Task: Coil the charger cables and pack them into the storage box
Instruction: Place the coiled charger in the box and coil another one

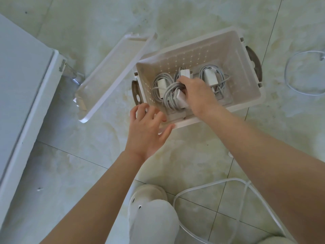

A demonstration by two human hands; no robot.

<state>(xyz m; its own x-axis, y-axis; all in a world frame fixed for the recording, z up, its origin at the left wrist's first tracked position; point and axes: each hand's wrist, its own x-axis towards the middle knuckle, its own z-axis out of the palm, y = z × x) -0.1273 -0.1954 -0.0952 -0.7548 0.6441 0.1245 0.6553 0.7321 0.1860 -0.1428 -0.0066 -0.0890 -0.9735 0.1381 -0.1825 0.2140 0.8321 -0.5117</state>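
Right hand point(195, 90) inside the white perforated plastic storage box point(246, 103) on the tiled floor point(88, 32), grip closed round a coiled grey charger cable with white adapter point(173, 97). Left hand point(146, 127) open, fingers spread, at the box's near rim. Three more coiled chargers lie inside.

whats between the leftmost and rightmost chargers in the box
Head view: between the left charger and right charger, a third charger, and the right hand gripping a fourth coiled charger.
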